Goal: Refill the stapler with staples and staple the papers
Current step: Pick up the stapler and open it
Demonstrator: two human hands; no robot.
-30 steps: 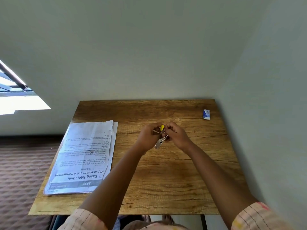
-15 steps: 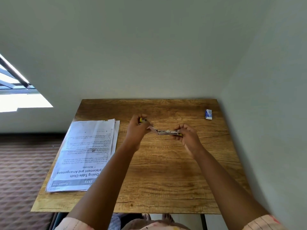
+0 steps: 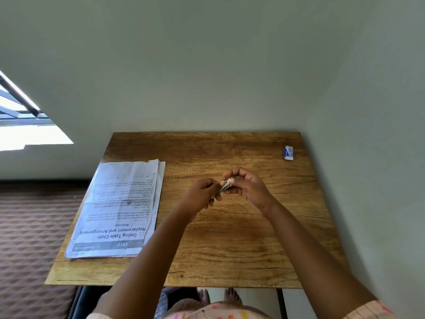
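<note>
Above the counter (image 3: 230,249), both hands had come back together, the left hand (image 3: 202,194) and right hand (image 3: 248,187) each clamped on the stapler (image 3: 225,187). Half a second before, it was spread open; refilling looked unfinished, papers (image 3: 122,208) unstapled.

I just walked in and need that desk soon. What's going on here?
A person is holding a small metal stapler over the wooden table, left hand at its near end, right hand at the far end. The stack of papers lies unstapled on the table's left side. A small blue-and-white box, possibly staples, sits untouched at the far right corner.
</note>
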